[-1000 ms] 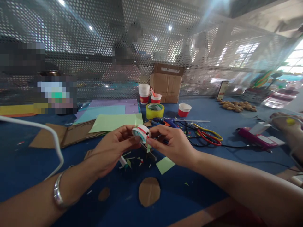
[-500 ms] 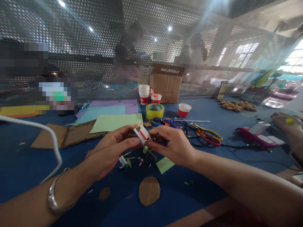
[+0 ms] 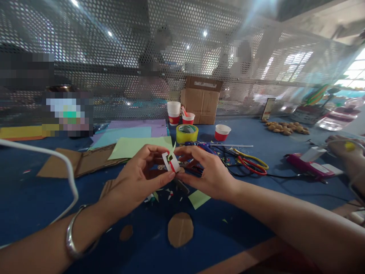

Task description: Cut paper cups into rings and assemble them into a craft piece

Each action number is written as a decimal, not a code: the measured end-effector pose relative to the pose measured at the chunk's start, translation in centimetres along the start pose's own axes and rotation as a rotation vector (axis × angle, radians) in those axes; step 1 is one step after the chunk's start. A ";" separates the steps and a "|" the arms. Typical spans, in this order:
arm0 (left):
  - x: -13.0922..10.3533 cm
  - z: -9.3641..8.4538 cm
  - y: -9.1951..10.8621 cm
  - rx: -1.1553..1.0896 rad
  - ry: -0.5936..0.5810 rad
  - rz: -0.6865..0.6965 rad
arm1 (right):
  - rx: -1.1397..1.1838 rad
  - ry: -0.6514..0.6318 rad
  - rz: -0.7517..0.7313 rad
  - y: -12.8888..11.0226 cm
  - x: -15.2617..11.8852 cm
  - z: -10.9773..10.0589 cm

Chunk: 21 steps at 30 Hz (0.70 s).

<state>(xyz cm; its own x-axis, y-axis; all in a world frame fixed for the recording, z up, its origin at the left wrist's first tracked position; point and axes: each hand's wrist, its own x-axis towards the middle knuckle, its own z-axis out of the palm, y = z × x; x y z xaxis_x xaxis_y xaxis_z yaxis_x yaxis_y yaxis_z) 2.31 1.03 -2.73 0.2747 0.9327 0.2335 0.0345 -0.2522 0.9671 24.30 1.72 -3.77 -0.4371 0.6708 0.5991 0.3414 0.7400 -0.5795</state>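
A small white and red paper piece (image 3: pixel 174 165), bent into a ring-like shape with a pointed green paper strip standing up from it, is pinched between my two hands above the table. My left hand (image 3: pixel 144 167), with a silver bangle at its wrist, has its thumb against the lower edge and fingers behind the top. From the other side, my right hand (image 3: pixel 209 169) grips it with thumb below and forefinger above. Beneath the hands lie paper scraps and a dark, narrow tool that is partly hidden. A round cardboard disc (image 3: pixel 180 230) rests nearer me, beside a smaller disc (image 3: pixel 126 233).
Yellow tape (image 3: pixel 186 134), paper cups (image 3: pixel 173 114) and a cardboard box (image 3: pixel 202 101) stand behind. Scissors (image 3: pixel 252 163) and cables are at right, near a purple glue gun (image 3: pixel 309 167) and another person's hand (image 3: pixel 346 152). Green paper (image 3: pixel 139 147) and a white cable (image 3: pixel 70 171) lie left.
The paper piece has turned in my hands, so its opening and the green strip show more. My left hand has shifted slightly right, its fingers more spread around the piece.
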 end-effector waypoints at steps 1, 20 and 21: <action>0.0 0.0 0.0 0.010 -0.008 0.015 | 0.009 0.001 0.003 0.0 0.0 0.0; -0.2 -0.5 -0.6 0.065 -0.095 -0.049 | 0.345 -0.092 0.161 -0.3 0.2 -0.1; -0.3 -0.5 -0.6 0.061 -0.097 -0.052 | 0.347 -0.097 0.167 -0.3 0.2 -0.1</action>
<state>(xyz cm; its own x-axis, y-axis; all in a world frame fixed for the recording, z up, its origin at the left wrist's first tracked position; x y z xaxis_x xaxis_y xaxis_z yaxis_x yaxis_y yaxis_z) 1.75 1.05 -3.28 0.3624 0.9166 0.1691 0.1093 -0.2219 0.9689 24.19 1.64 -3.44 -0.4816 0.7606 0.4354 0.1198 0.5493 -0.8270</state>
